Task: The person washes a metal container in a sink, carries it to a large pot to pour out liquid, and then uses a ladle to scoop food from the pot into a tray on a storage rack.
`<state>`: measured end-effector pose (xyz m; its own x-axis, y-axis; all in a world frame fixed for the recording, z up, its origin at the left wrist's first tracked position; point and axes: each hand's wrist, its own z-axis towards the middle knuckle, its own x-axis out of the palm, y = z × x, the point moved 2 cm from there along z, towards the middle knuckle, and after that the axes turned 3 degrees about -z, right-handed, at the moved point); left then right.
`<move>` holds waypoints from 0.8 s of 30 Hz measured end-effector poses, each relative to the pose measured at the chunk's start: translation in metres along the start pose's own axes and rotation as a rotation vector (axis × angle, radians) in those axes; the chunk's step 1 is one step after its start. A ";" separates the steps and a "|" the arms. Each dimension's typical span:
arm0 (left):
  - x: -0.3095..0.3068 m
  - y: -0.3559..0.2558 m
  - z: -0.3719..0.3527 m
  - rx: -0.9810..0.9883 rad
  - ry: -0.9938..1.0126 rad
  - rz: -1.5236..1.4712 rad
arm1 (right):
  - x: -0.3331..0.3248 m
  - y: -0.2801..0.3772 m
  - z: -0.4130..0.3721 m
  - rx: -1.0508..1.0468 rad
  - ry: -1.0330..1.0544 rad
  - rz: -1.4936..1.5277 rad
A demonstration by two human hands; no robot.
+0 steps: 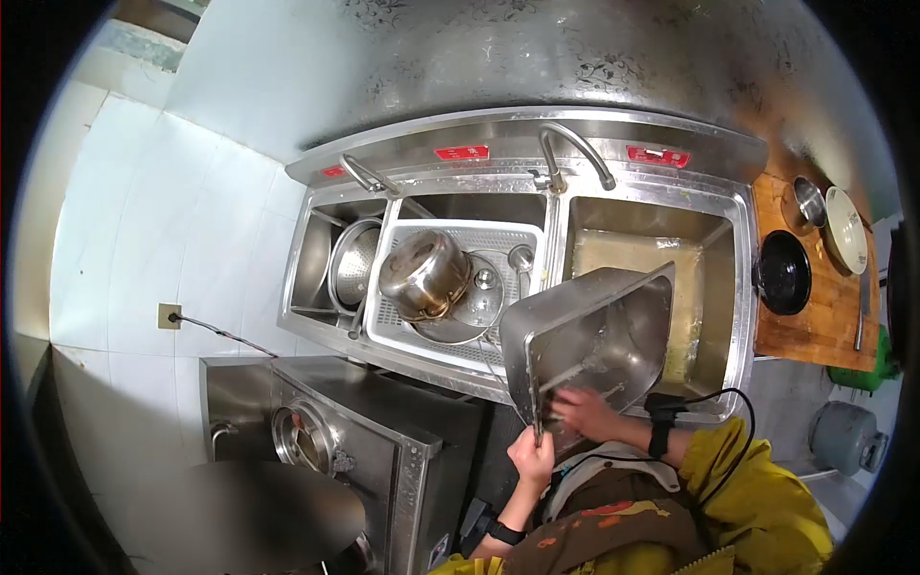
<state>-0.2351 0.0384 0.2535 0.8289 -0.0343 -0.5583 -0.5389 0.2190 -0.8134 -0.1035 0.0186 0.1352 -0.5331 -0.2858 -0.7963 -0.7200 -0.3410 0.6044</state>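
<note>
A deep rectangular steel pan (613, 331) is tilted on its side over the front edge of the right sink basin (709, 374), its hollow facing me. My left hand (532, 455) is closed around the pan's near rim corner. Inside the hollow, close to that rim, my right hand (586, 414) has its fingers stretched out, slightly blurred. I see nothing held in it. Shallow cloudy water (632, 251) lies in the right basin behind the pan.
A white plastic basket (517, 235) in the middle basin holds a steel pot (422, 273) and a glass lid (479, 302). A colander (355, 264) sits in the left basin. Bowls, including a black bowl (784, 273), stand on a wooden board (815, 331) at right.
</note>
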 end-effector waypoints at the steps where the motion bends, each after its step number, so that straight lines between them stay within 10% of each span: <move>1: 0.000 0.002 -0.002 -0.002 -0.008 0.003 | -0.017 -0.005 -0.004 0.083 0.036 -0.124; 7: -0.002 0.006 -0.010 -0.008 -0.009 0.000 | -0.016 -0.080 -0.028 0.567 0.017 -0.203; 19: 0.004 0.018 -0.028 0.075 -0.089 0.045 | -0.034 0.021 -0.023 0.321 -0.319 0.376; 21: 0.002 0.015 -0.028 0.059 -0.075 0.058 | -0.064 -0.013 -0.033 0.659 -0.133 0.619; 24: 0.006 0.012 -0.020 0.039 -0.056 0.046 | -0.052 -0.058 -0.055 0.602 -0.217 0.423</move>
<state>-0.2396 0.0212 0.2375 0.8112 0.0309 -0.5840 -0.5711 0.2568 -0.7797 -0.0097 0.0041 0.1434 -0.8475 -0.0804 -0.5247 -0.5202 0.3223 0.7909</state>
